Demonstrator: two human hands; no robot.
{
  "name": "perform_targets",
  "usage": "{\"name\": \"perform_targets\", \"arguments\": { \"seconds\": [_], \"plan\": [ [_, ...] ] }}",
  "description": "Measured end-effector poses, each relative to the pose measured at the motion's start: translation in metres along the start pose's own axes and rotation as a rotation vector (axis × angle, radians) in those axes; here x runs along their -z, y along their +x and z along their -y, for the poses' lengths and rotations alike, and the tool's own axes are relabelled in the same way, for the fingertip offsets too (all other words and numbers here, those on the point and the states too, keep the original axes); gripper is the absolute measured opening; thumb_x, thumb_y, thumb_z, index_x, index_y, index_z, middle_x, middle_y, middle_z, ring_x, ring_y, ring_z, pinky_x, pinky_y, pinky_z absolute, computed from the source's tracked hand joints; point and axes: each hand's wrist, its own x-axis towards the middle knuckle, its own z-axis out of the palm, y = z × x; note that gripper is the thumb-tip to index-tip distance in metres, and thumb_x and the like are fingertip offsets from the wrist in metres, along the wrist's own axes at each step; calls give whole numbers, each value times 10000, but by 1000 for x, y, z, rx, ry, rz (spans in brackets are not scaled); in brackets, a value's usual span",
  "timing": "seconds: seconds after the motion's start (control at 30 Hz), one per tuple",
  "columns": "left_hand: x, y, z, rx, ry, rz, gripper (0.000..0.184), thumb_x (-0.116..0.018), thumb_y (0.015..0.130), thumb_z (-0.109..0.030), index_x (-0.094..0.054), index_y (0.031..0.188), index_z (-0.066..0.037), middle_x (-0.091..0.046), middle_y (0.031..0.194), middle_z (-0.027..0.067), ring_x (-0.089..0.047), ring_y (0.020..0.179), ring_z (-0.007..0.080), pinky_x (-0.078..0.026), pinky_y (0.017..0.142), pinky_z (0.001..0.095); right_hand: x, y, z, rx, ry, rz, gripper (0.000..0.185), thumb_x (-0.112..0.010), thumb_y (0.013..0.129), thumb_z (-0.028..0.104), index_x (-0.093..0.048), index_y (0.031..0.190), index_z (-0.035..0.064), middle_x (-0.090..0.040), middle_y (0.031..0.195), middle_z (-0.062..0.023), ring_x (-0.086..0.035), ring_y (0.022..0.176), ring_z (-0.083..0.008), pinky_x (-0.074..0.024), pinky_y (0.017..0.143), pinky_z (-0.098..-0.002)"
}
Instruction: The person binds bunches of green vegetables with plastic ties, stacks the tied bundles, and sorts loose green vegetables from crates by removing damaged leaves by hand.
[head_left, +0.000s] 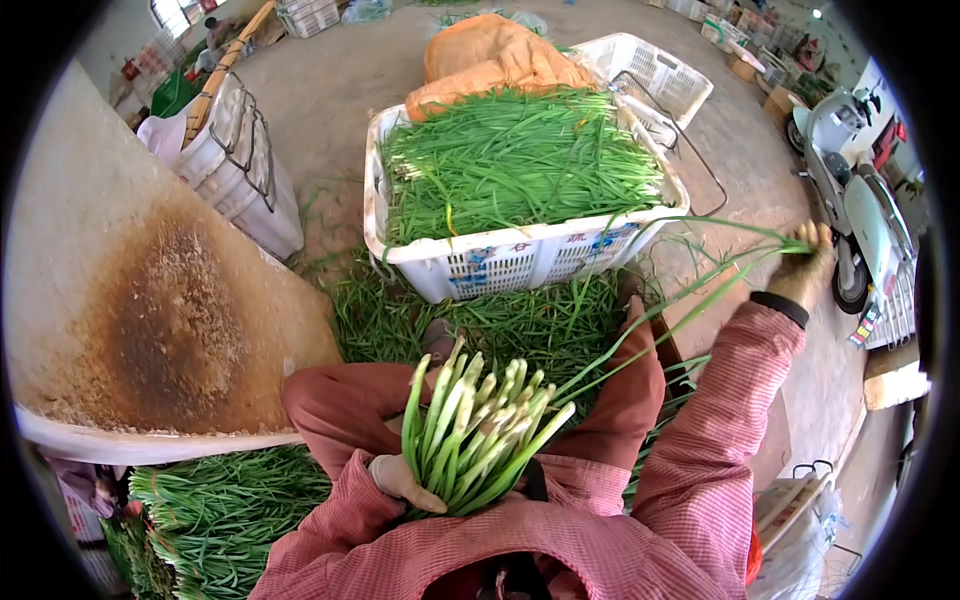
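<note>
My left hand (408, 487) is closed around a thick bunch of garlic chives (480, 430), held over my lap with the pale stem ends pointing up and away from me. Out to the right, my right hand (805, 262) is closed on the tips of a few long green chive leaves (708, 292). These leaves stretch from the bunch to my fingers. Beyond my knees stands a white plastic crate (545, 255) heaped with chives (520, 165). Loose green leaves (540, 325) litter the floor between my legs and the crate.
An orange cloth (500, 60) lies over the crate's far edge, with another white crate (665, 85) behind. Tied chive bundles (235, 510) lie at lower left, below a stained slab (180, 320). A white bin (240, 165) stands left; a scooter (850, 180) is parked right.
</note>
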Motion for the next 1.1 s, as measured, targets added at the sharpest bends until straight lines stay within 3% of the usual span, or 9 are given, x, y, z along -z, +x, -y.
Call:
{"name": "perform_targets", "arguments": {
  "seconds": [0.1, 0.2, 0.3, 0.4, 0.57, 0.7, 0.83, 1.0, 1.1],
  "plan": [
    [2, 1, 3, 9, -1, 9, 821, -663, 699, -165, -170, 1348, -63, -310, 1331, 156, -345, 1201, 266, -257, 996, 377, 41, -4, -4, 212, -382, 187, 227, -438, 891, 212, -565, 945, 32, -565, 710, -46, -509, 578, -100, -428, 502, -213],
    [5, 0, 9, 21, -8, 5, 831, -653, 692, -172, -159, 1351, -66, -291, 1341, 157, -352, 1192, 278, -275, 982, 389, 59, -101, -58, -197, -728, 896, 202, -505, 830, 175, -542, 977, 41, -488, 626, 22, -416, 498, -55, -351, 425, -207],
    [12, -7, 12, 14, -5, -28, 840, -643, 685, -178, -148, 1355, -69, -273, 1351, 158, -359, 1183, 290, -293, 967, 401, 25, -204, -64, -1380, -72, 1412, 619, -522, 794, 491, -437, 1199, 32, -523, 678, 60, -382, 471, -30, -352, 419, -145],
    [22, -19, 19, 1, -7, -57, 850, -633, 678, -185, -137, 1359, -72, -255, 1361, 160, -366, 1173, 302, -312, 953, 413, -21, -257, -38, -1637, 184, 1238, 444, -504, 837, 386, -517, 1124, 47, -572, 972, -65, -518, 702, -101, -443, 688, -219],
    [21, -24, 19, -22, -236, -160, 978, -700, 564, -116, -130, 1356, -55, -293, 1337, 167, -502, 997, 306, -442, 785, 388, -13, -241, -87, -1259, 189, 917, 109, -507, 813, 48, -585, 739, 64, -528, 692, 14, -479, 563, -67, -434, 522, -213],
    [46, -34, 33, -62, -140, -156, 967, -697, 603, -261, -128, 1346, -19, -497, 1106, 160, -556, 791, 240, -450, 657, 328, 17, -126, -83, -606, -611, 194, 425, -378, 874, 466, -554, 738, 104, -429, 530, 21, -359, 444, -94, -327, 414, -247],
    [42, -40, 24, -45, -61, -238, 742, -697, 617, -302, -361, 1210, -8, -552, 970, 145, -552, 807, 229, -450, 688, 331, 78, 2, -71, 165, -436, -110, 396, -393, 885, 423, -568, 816, 75, -503, 654, 9, -460, 562, -116, -384, 506, -244],
    [31, -30, 17, -43, 26, -307, 559, -691, 643, -286, -500, 1088, -7, -573, 960, 124, -557, 839, 203, -454, 738, 323, 78, -83, -24, -540, -389, 708, 277, -542, 802, 251, -506, 1002, 63, -508, 885, -56, -496, 740, -144, -436, 624, -272],
    [14, -20, 18, -77, 101, -441, 459, -661, 662, -214, -527, 1042, 6, -575, 945, 142, -564, 846, 226, -469, 735, 333, 45, -206, -22, -921, 35, 1053, 630, -706, 685, 90, -403, 1238, 75, -465, 1206, -128, -502, 1005, -211, -472, 810, -350]
  ]
}}
